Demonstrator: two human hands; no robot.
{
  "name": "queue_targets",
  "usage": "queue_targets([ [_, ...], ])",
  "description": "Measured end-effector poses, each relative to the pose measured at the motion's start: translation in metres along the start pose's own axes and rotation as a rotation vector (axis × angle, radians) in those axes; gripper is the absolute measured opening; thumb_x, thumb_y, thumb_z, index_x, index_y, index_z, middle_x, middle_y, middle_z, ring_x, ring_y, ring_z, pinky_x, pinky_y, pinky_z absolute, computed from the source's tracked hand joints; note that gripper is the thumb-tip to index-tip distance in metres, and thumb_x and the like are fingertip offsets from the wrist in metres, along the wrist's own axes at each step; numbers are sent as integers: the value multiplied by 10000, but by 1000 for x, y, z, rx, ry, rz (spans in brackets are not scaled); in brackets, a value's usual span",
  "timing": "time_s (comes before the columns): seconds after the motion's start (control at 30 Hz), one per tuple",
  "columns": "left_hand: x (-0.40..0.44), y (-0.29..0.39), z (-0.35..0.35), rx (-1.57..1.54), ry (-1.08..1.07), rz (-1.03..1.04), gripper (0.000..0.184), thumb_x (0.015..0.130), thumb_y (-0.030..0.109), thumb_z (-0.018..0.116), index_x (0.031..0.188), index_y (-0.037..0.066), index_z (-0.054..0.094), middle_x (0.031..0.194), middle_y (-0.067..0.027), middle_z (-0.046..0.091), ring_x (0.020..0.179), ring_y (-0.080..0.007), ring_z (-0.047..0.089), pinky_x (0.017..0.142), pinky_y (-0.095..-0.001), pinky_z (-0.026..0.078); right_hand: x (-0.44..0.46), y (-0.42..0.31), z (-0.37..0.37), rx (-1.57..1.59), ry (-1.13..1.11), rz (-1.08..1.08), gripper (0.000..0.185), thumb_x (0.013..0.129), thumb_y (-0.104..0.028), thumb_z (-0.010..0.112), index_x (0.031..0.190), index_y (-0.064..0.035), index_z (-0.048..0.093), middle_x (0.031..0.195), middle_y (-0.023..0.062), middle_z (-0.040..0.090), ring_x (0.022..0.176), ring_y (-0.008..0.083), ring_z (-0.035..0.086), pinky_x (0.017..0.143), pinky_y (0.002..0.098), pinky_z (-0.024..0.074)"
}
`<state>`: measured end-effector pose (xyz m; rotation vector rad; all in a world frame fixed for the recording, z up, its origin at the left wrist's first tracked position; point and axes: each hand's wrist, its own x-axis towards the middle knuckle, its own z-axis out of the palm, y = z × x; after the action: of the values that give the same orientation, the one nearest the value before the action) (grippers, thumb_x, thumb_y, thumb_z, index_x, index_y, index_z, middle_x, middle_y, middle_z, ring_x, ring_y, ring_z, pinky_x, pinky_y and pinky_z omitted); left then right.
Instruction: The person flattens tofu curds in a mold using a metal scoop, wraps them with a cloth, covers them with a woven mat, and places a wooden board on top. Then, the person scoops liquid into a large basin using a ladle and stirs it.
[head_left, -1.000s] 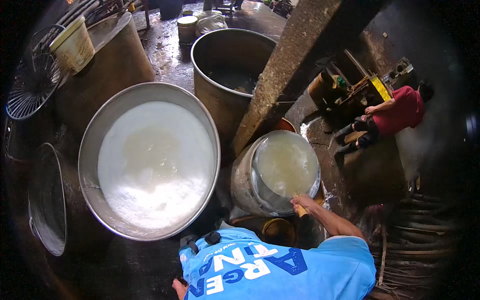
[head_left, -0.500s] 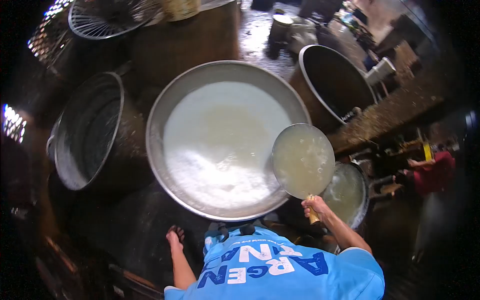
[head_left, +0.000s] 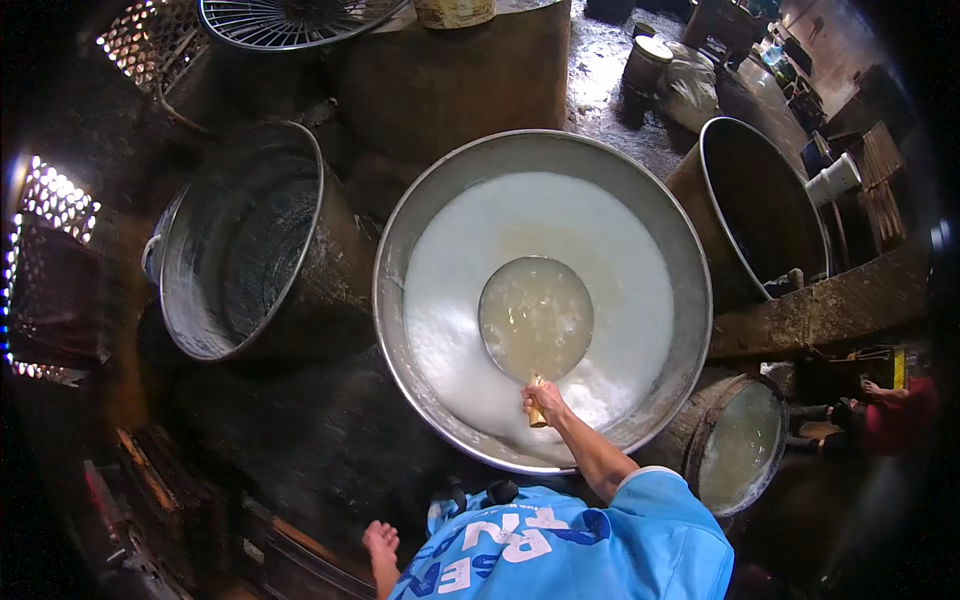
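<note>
My right hand [head_left: 541,396] is wrapped round the short wooden handle of a large round ladle [head_left: 484,335]. Cloudy yellowish liquid fills its bowl. The ladle is over the middle of a wide metal vat [head_left: 391,300], though I cannot tell whether its underside touches the milky white liquid [head_left: 625,245] in there. Low at the left, beside my blue shirt, hangs my left hand [head_left: 381,538], its fingers loosely curled with nothing in them. To the right of the vat, a tilted-looking smaller tub [head_left: 703,455] holds more cloudy liquid.
A big metal tub [head_left: 312,235] stands left of the vat, and a deep dark-insided drum [head_left: 706,185] on the right. Beside that drum runs a ledge [head_left: 830,305]. Behind are a lidded bucket [head_left: 652,50] and a wire rack [head_left: 225,30]. A person in red [head_left: 905,415] is at far right.
My right hand has carried the filled ladle left, from the vat's right edge beside the smaller tub to over the middle of the vat. The whole view has shifted too.
</note>
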<state>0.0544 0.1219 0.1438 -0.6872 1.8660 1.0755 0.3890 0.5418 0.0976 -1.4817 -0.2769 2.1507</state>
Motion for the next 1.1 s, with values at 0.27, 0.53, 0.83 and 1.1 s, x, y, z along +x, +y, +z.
queue_targets([
  [0.27, 12, -50, 2, 9, -59, -119, 276, 835, 244, 501, 1080, 124, 460, 946, -99, 556, 836, -275, 546, 771, -445, 433, 47, 8, -76, -225, 316, -124, 102, 719, 39, 563, 737, -8, 474, 593, 78, 501, 452, 175, 510, 365, 327, 426],
  [0.53, 14, 65, 142, 186, -203, 219, 116, 837, 189, 466, 880, 115, 544, 719, -45, 582, 566, -174, 561, 445, -291, 399, -79, -141, -170, -1074, 1091, -732, 284, 740, -143, 619, 952, 14, 513, 907, 236, 600, 861, 400, 584, 701, 467, 460],
  [0.83, -18, 28, 236, 298, -438, 280, 164, 791, 202, 528, 916, 97, 513, 727, -69, 531, 568, -213, 512, 486, -340, 412, -327, -114, -343, -676, 1601, -700, 261, 750, -198, 647, 804, 49, 581, 791, 244, 598, 749, 406, 592, 667, 468, 444],
  [1.1, -31, -66, 228, 419, -341, 103, 201, 806, 189, 530, 965, 75, 574, 742, -96, 573, 606, -246, 571, 535, -374, 498, -348, 3, -514, -440, 1937, -279, 197, 764, -135, 604, 823, 54, 607, 780, 260, 602, 736, 409, 587, 679, 457, 442],
])
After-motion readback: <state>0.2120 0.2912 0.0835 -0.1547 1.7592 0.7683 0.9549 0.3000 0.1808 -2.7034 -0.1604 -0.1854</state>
